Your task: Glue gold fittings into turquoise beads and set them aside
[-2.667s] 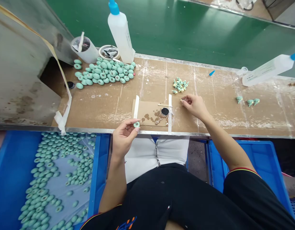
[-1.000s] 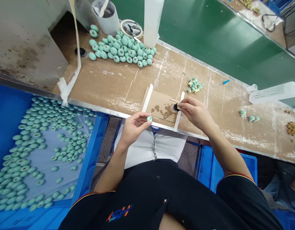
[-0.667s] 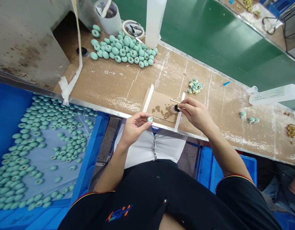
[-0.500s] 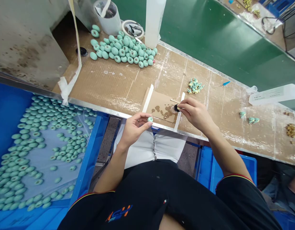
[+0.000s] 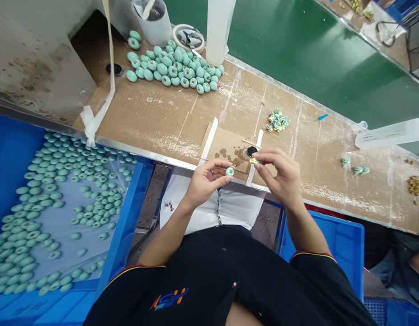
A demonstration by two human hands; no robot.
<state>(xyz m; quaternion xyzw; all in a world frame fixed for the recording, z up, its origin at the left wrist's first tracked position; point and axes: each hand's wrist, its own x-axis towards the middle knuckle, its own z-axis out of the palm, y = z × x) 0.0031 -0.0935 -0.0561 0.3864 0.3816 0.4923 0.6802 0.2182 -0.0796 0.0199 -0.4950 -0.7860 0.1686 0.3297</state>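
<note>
Between the fingertips of my left hand (image 5: 209,179) is a small mint-green egg-shaped piece (image 5: 229,171) with an opening in it. My right hand (image 5: 279,174) pinches a small yellow-and-green figure piece (image 5: 253,160) a short way right of the egg; the two are apart. Just behind that piece stands a small round pot (image 5: 252,151) with a dark top, on a stained cardboard sheet (image 5: 226,140). A thin stick (image 5: 250,143) lies beside the pot. Farther back is a pile of similar small green-and-yellow pieces (image 5: 277,121).
Many green eggs (image 5: 171,68) are heaped at the bench's back left, near a tape roll (image 5: 188,38) and a tall white bottle (image 5: 219,31). A blue bin (image 5: 127,226) of eggs stands at left. Another bottle (image 5: 391,133) lies at right, past a blue cap (image 5: 322,117).
My right hand has drawn back from the dark-topped pot toward me, and the yellow-and-green piece now shows in its fingers. My left hand has shifted right with the egg.
</note>
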